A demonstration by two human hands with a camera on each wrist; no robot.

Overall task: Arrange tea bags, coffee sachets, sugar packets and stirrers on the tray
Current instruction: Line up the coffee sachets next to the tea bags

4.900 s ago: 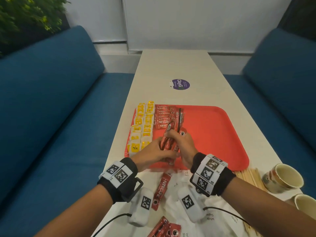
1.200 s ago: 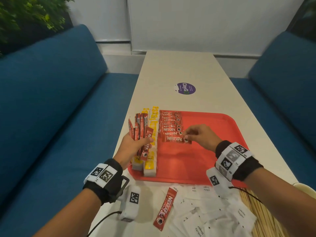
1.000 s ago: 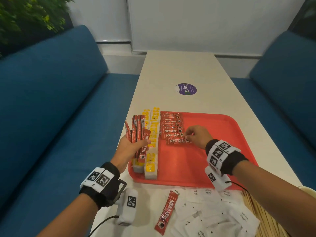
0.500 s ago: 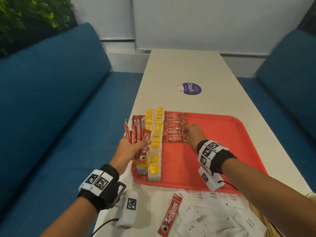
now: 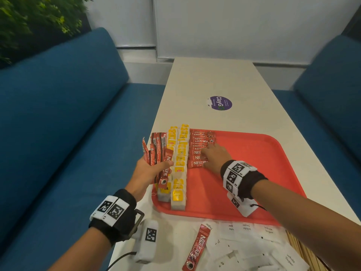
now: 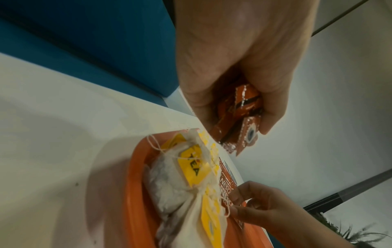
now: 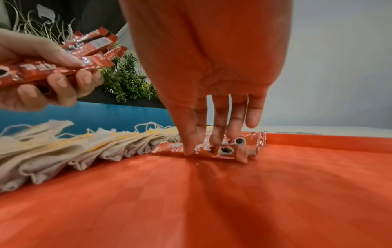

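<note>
The left hand (image 5: pixel 148 171) is raised just beyond the left rim of the flat red plastic tray (image 5: pixel 254 173) and grips a fanned bundle of red foil coffee sachets (image 5: pixel 158 151) between thumb and fingers. It seems to serve as a ready supply, kept close to the row being built, so that the other hand need only reach across for the next one. About six sachets show in the fan, though overlap makes the count uncertain.

The right hand (image 5: pixel 214 157) reaches down onto the tray with fingers nearly straight, their tips pressing the nearest sachet of the laid row of red coffee sachets (image 5: pixel 201 147). It holds nothing; the press looks meant to square that sachet against its neighbours and beside the tea. The row, shingled from the far rim toward the person, numbers roughly eight.

Two columns of white tea bags with yellow paper tags (image 5: pixel 180 163) lie along the tray's left edge, overlapped like tiles to save room; each column holds perhaps seven, not countable exactly.

Off the tray, on the pale surface (image 5: pixel 214 79), one loose red coffee sachet (image 5: pixel 196 249) waits near the front edge, beside a scattered heap of white paper sugar packets (image 5: pixel 248 251), too jumbled to count. Pale wooden stirrers (image 5: pixel 304 251) show at the right, partly hidden by the forearm.
</note>
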